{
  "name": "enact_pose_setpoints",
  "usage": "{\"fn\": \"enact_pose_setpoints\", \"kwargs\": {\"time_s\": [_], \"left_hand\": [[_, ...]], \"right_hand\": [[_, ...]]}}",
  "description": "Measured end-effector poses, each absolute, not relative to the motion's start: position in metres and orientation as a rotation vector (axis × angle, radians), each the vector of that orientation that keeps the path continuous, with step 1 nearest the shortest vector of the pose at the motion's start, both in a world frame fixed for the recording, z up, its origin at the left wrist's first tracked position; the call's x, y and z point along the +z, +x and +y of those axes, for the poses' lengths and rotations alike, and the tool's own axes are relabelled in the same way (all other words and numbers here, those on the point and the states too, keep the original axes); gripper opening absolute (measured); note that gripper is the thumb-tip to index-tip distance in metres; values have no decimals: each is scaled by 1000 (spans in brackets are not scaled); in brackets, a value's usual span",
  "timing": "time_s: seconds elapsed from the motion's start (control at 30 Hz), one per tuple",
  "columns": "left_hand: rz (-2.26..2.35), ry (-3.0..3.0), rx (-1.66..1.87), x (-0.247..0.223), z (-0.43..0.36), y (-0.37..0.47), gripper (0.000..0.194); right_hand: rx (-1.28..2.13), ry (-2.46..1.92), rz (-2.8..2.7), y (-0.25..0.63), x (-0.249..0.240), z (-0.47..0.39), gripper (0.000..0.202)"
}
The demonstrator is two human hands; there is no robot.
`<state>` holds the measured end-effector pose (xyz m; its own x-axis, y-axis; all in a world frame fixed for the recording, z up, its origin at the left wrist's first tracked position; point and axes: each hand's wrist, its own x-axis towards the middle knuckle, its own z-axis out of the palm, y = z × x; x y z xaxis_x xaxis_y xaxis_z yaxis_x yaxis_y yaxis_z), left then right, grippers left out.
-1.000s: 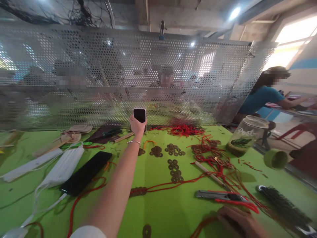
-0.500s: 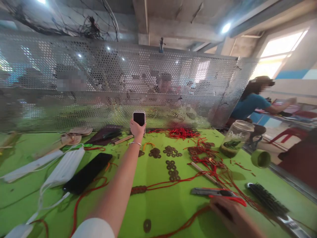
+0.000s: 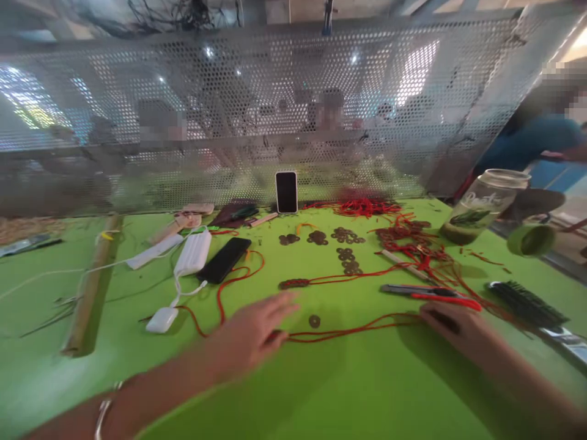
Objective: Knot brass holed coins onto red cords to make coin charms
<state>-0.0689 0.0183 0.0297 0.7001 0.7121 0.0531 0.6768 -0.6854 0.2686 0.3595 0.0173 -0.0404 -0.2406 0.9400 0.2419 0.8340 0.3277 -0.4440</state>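
Red cord [image 3: 358, 330] runs between both hands on the near green table [image 3: 321, 391]; left hand [image 3: 250, 333] open and flat on it, right hand [image 3: 452, 324] loosely curled, pressing its end; a careless tug may scatter nearby coins [image 3: 346, 261]

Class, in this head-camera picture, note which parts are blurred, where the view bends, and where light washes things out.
Head view: the left hand and right hand smear with motion blur; the mesh screen bows from wide-angle distortion; bright glare bleeds through it; the standing phone stays fairly sharp.

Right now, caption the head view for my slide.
Left hand and right hand rest on red cord; phone leans upright against mesh screen.
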Motion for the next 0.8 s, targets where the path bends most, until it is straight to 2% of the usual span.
{"fn": "enact_pose_setpoints", "kwargs": {"time_s": [0.1, 0.2, 0.43, 0.63, 0.8], "left_hand": [[1056, 2724, 10, 7, -26, -80, 77], [1029, 2757, -116, -4, -33, -83, 90], [937, 2847, -26, -12, -22, -87, 95], [885, 2851, 28, -17, -21, -90, 92], [896, 2848, 63, -18, -22, -95, 88]], "right_hand": [[360, -1589, -2148, 359, -38, 16, 23], [343, -1638, -2132, 363, -37, 16, 22], [243, -1758, -2060, 400, -47, 2, 29], [141, -1983, -1895, 419, -45, -13, 61], [89, -2029, -1971, 423, -44, -16, 69]]}}
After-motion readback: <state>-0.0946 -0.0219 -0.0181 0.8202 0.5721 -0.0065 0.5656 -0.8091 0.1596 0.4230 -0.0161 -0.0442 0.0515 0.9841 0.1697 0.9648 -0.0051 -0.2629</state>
